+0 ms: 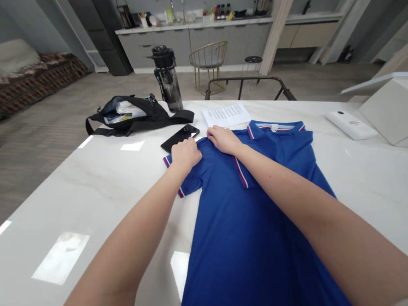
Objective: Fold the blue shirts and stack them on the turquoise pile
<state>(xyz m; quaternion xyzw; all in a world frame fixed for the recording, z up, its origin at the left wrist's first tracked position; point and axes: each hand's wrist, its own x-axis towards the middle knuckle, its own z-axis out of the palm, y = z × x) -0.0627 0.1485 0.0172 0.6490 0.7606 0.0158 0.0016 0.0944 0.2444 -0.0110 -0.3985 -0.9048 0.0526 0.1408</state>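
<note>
A blue polo shirt point(244, 233) lies spread on the white table, its striped collar at the far end and its hem toward me. My left hand point(186, 154) is closed on the sleeve at the shirt's left side, near the red-and-white cuff trim. Closed on the shoulder edge, between that sleeve and the collar, is my right hand point(223, 139). My right forearm crosses over the shirt's front and hides part of it. Just beyond my left hand, a black phone point(178, 138) lies by the sleeve.
Along the far edge are a black bag point(135, 114), a dark bottle point(169, 82) and a printed sheet point(226, 115). A white device point(349, 124) and a white box point(403, 109) sit at the right of the table point(62, 191). A chair back point(249, 78) stands behind.
</note>
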